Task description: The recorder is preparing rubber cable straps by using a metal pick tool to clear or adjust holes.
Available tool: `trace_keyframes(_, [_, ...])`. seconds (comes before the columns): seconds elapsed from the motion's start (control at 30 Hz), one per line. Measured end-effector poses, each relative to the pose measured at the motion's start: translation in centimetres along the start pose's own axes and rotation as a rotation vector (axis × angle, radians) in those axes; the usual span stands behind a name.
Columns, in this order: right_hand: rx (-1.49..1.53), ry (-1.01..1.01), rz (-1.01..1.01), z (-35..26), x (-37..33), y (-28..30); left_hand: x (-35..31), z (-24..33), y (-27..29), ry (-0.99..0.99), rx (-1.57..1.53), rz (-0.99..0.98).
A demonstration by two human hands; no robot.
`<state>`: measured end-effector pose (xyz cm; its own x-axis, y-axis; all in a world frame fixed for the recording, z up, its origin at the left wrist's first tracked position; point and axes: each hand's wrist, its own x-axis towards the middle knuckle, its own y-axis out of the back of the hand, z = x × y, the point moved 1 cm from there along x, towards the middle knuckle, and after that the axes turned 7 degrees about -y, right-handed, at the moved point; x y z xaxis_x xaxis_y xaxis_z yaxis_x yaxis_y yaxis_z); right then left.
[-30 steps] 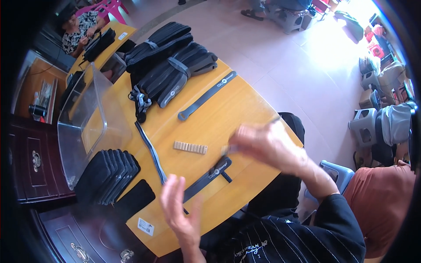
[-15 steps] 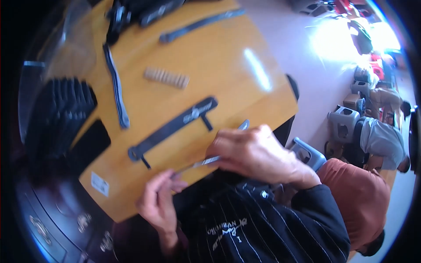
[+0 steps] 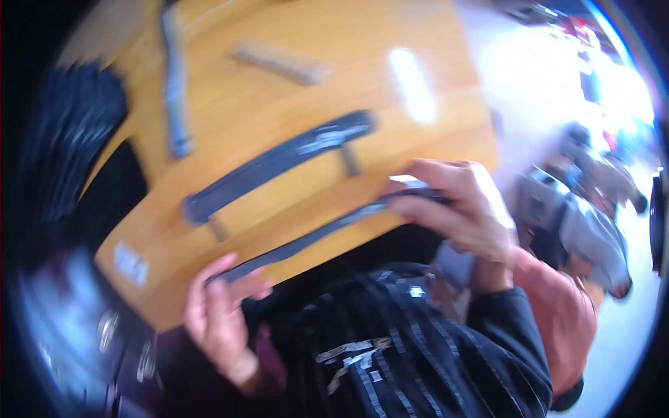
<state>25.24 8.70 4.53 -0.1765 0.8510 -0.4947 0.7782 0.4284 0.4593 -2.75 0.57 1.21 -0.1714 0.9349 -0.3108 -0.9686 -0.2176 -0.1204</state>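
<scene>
A narrow dark grey strap [image 3: 306, 242] is stretched between my two hands, just above the near edge of the table. My left hand [image 3: 221, 313] pinches its left end between thumb and fingers. At the other end, my right hand [image 3: 463, 212] grips the strap, and a small pale piece [image 3: 408, 182] shows at its fingertips, too blurred to name. Beyond my hands lies a wider dark grey band [image 3: 279, 161] with white print and two short tabs on its near side.
The wooden table [image 3: 390, 28] also bears another grey strap [image 3: 174, 83], a tan ridged strip [image 3: 275, 63] and a white label [image 3: 130, 263]. Black ribbed items [image 3: 77, 125] are stacked at the left, beside a black flat piece [image 3: 115, 188]. A person in a reddish top [image 3: 557, 313] is close on the right.
My hands have moved apart, the right one up and rightward, and more of the strap now shows between them. The view has shifted, so the table items sit higher.
</scene>
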Motion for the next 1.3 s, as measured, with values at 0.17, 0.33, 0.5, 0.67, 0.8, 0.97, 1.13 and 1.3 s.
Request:
trace_keyframes(0.17, [0.270, -0.020, 0.127, 1.6, -1.4, 0.6, 1.8, -0.8, -1.0, -0.203, 0.084, 0.056])
trace_keyframes(0.33, [0.174, -0.094, 0.175, 2.0, -0.8, 1.3, 2.5, 0.1, 0.5, -0.072, -0.245, -0.111])
trace_keyframes(0.5, [0.299, -0.053, 0.121, 1.9, 0.5, 0.3, 2.3, 0.9, 1.1, -0.180, 0.097, 0.023])
trace_keyframes(0.67, [0.250, -0.047, 0.149, 1.2, 0.3, 0.8, 3.7, 0.1, -0.2, -0.341, 0.349, 0.137])
trace_keyframes(0.8, [0.240, -0.017, 0.168, 1.2, 1.4, 0.0, 3.9, 0.0, -0.4, -0.406, 0.516, 0.194])
trace_keyframes(0.97, [0.163, -0.059, 0.199, 0.7, 2.1, 0.4, 4.6, -0.2, -1.3, -0.400, 0.510, 0.265])
trace_keyframes(1.13, [0.100, -0.100, 0.195, 1.1, 2.6, 0.4, 4.8, -0.5, -1.5, -0.372, 0.459, 0.248])
trace_keyframes(1.3, [0.164, -0.084, 0.241, 1.4, 2.8, -0.1, 4.9, -0.2, -1.3, -0.370, 0.484, 0.232])
